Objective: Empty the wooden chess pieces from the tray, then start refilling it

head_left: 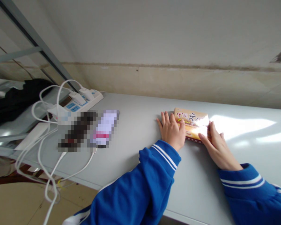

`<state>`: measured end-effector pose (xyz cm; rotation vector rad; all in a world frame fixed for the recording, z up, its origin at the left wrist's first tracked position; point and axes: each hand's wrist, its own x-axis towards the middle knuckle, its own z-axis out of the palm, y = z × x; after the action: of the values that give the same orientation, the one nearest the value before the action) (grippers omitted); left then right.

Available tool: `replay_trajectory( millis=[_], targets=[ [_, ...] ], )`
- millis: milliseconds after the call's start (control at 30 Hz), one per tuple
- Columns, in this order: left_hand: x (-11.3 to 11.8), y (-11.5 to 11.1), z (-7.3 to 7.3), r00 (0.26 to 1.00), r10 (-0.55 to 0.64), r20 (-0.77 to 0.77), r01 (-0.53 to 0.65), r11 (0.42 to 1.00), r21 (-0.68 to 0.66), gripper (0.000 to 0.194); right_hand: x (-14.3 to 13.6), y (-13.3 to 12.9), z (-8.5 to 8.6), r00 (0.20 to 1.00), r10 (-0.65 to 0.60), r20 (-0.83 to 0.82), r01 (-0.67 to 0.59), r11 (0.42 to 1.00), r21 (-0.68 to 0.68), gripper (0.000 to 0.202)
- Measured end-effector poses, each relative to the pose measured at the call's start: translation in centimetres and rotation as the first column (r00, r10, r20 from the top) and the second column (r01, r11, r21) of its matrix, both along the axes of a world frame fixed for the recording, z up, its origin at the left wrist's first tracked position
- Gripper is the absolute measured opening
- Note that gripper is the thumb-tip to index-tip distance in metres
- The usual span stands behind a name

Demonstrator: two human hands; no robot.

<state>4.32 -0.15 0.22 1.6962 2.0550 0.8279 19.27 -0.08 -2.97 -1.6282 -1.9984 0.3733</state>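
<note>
A Chinese chess box [192, 116], tan and yellow with large printed characters on its lid, lies on the grey tabletop. My left hand [172, 131] rests against its left side, fingers stretched out and spread on the table, with the thumb over the box's near left part. At the right end, my right hand [216, 145] grips the box, thumb on the near edge and fingers round the side. Both arms wear blue sleeves with white stripes at the cuffs. The box's right end is partly hidden by my fingers.
Two blurred phones, a dark one [78, 131] and a light one [105, 128], lie to the left with white charging cables [84, 168]. Behind them is a white power strip [95, 96] with plugs. A wall [140, 78] closes the table's [131, 125] back edge.
</note>
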Motion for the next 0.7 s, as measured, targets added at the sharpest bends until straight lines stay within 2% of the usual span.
replay_trajectory(
  millis=[433, 700],
  targets=[
    [0.1, 0.0, -0.1, 0.999, -0.02, 0.044, 0.019, 1.0, 0.016, 0.046, -0.1, 0.0, 0.4, 1.0, 0.015, 0.016, -0.014, 1.0, -0.025, 0.071],
    [0.2, 0.0, -0.2, 0.991, -0.026, 0.133, 0.019, 0.998, 0.052, 0.045, -0.6, -0.4, 1.7, 0.996, 0.006, -0.087, -0.01, 0.999, -0.042, 0.072]
  ],
)
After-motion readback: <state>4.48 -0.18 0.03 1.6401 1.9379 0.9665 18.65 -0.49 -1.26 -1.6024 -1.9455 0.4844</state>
